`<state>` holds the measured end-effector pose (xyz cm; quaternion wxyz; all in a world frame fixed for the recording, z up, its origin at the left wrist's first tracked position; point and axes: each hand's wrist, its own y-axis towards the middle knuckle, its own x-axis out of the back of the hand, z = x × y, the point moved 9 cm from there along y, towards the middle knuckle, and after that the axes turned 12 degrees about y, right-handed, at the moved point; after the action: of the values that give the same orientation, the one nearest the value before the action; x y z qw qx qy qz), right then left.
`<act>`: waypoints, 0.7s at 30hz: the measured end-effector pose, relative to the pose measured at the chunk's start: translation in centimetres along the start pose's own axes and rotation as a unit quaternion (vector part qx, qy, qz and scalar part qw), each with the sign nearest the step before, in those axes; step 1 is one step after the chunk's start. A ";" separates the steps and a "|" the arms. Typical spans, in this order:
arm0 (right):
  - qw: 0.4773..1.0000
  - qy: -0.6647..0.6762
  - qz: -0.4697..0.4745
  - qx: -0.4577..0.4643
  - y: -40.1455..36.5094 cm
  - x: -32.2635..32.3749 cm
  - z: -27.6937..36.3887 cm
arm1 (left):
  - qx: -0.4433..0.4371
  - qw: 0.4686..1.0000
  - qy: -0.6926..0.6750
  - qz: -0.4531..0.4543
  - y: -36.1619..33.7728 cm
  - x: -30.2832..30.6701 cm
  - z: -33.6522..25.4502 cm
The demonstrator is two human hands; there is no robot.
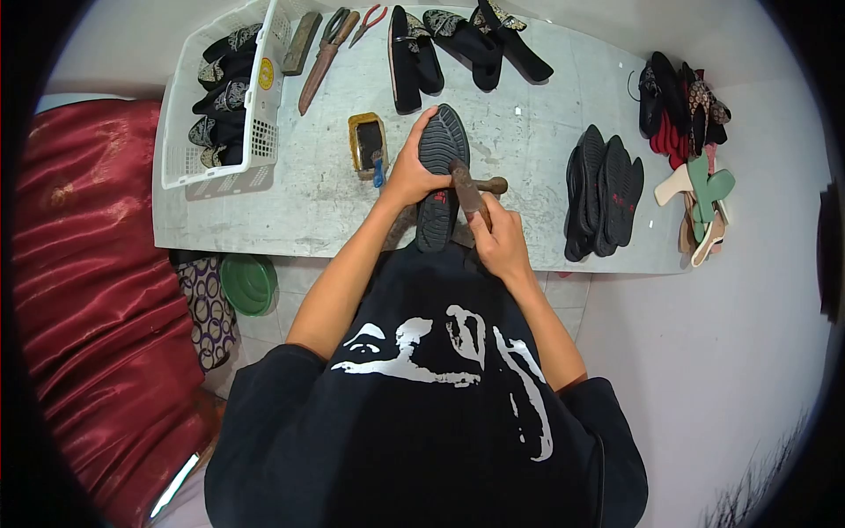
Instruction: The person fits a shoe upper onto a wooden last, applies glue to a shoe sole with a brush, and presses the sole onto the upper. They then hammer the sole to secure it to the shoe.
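My left hand point(414, 172) is wrapped round the middle of a black sandal point(444, 136), its ridged sole facing up and a small red mark near the heel half. In my right hand point(502, 239) is a hammer point(469, 189), gripped by its handle. The hammer's head lies over the sole close to my left thumb. Left of the sandal stands a yellow-rimmed glue container point(355, 150) with dark contents, and a blue-handled brush point(378, 169) leans in it.
A white basket point(264, 114) of patterned sandals is at left. Scissors point(337, 26), a knife-like tool point(321, 70) and red pliers point(368, 25) lie behind. Finished-looking sandals point(405, 70) sit at the back. Black soles point(620, 189) and green and beige pieces point(704, 189) are at right.
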<state>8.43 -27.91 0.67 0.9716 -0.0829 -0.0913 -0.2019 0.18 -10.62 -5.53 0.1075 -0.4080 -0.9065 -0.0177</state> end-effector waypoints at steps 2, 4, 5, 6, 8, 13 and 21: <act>0.999 0.041 -0.019 0.017 -0.2 0.1 0.4 | -0.024 0.999 0.034 -0.015 0.2 0.1 -0.7; 0.999 0.046 -0.019 0.017 -0.3 -0.1 0.5 | -0.025 0.999 0.040 -0.019 -0.1 0.4 -0.6; 1.000 0.027 -0.012 0.010 -0.1 0.1 0.5 | -0.018 0.999 0.027 -0.013 -0.1 0.4 -0.4; 1.000 0.008 -0.007 0.003 0.0 0.3 0.5 | -0.011 1.000 0.013 -0.007 0.0 0.2 -0.2; 0.999 0.039 -0.016 0.014 -0.2 0.2 0.4 | -0.036 0.997 0.057 -0.024 0.0 0.3 -0.6; 0.999 0.033 0.007 0.014 0.2 -0.3 0.7 | -0.040 0.996 0.074 -0.025 0.2 0.4 -0.7; 0.999 0.040 0.010 0.028 0.4 -1.5 1.2 | -0.050 0.994 0.086 -0.037 0.0 0.5 -1.8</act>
<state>7.11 -26.77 1.45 0.9783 -0.0483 -0.0570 -0.1932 0.14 -10.48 -3.70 0.1638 -0.3761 -0.9063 -0.1015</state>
